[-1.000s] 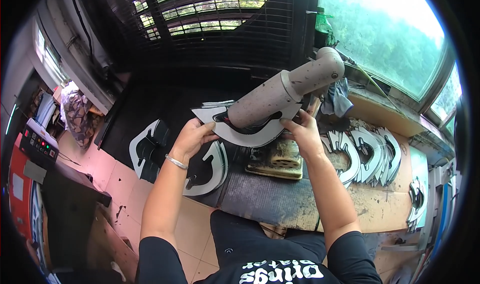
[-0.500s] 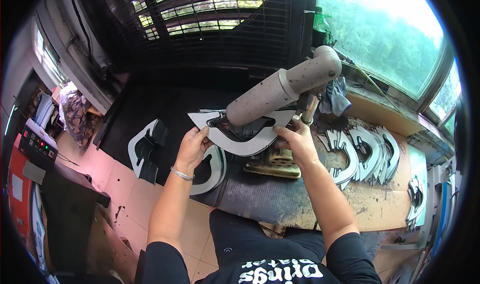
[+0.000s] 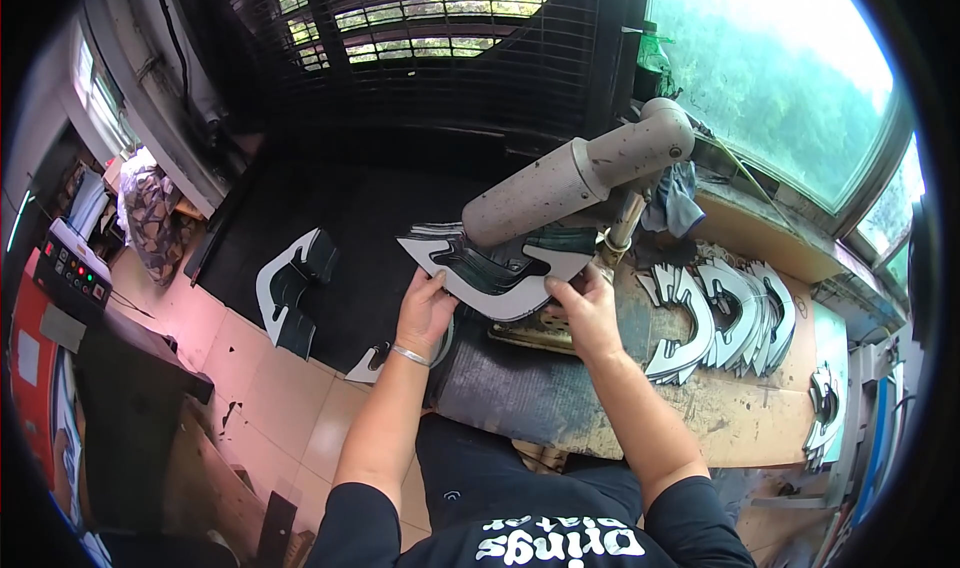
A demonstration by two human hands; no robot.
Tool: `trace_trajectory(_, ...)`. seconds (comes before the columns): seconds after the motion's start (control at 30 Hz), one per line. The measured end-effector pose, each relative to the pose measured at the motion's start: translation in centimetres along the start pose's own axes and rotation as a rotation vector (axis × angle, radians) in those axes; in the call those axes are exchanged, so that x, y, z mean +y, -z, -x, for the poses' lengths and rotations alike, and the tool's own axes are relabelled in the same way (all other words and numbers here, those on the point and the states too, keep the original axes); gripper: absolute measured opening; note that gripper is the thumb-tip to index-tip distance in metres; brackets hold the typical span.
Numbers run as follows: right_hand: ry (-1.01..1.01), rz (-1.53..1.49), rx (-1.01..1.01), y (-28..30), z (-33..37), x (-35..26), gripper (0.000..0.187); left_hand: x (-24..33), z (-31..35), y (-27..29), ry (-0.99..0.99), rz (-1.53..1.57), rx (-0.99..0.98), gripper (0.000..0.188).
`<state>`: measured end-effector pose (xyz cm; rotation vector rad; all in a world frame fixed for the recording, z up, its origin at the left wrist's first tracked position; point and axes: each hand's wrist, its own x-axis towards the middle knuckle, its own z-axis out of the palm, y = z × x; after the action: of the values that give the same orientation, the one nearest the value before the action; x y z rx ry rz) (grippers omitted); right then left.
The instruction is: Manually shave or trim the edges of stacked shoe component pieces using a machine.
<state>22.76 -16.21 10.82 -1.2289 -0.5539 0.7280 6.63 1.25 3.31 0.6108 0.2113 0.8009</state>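
A stack of U-shaped cut pieces (image 3: 497, 304), white on top with dark layered edges, is held between my two hands. My left hand (image 3: 425, 311) grips its left side, thumb on top and fingers beneath. At the right side, my right hand (image 3: 584, 308) pinches it the same way, thumb on the white face. The thick grey arm of a machine (image 3: 540, 193) reaches over the stack's far middle and hides part of it. A second U-shaped stack (image 3: 366, 366) lies partly covered by my left wrist and forearm.
Another curved stack (image 3: 268, 293) lies on the black work surface (image 3: 228, 258) at left. Fanned stacks (image 3: 735, 320) line the worn board (image 3: 740, 418) at right, with a smaller one (image 3: 826, 408) farther right. A control box (image 3: 75, 268) with lit buttons stands at far left.
My left hand has shifted right, its forearm now covering more of the stack below. The held stack has tilted and moved slightly right and nearer, showing more dark layers at its inner edge.
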Motion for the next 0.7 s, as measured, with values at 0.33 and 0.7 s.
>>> trace_trajectory(0.33, 0.178, 0.031, -0.073, 3.8, 7.9, 6.0, 0.032, -6.0, 4.5, 3.3, -0.016, 0.227, 0.016, 0.054)
trace_trajectory(0.7, 0.082, 0.302, -0.205, 13.1, 10.7, 16.8, 0.039, -12.6, 9.7, 9.3, 0.125, -0.037, -0.036, 0.055)
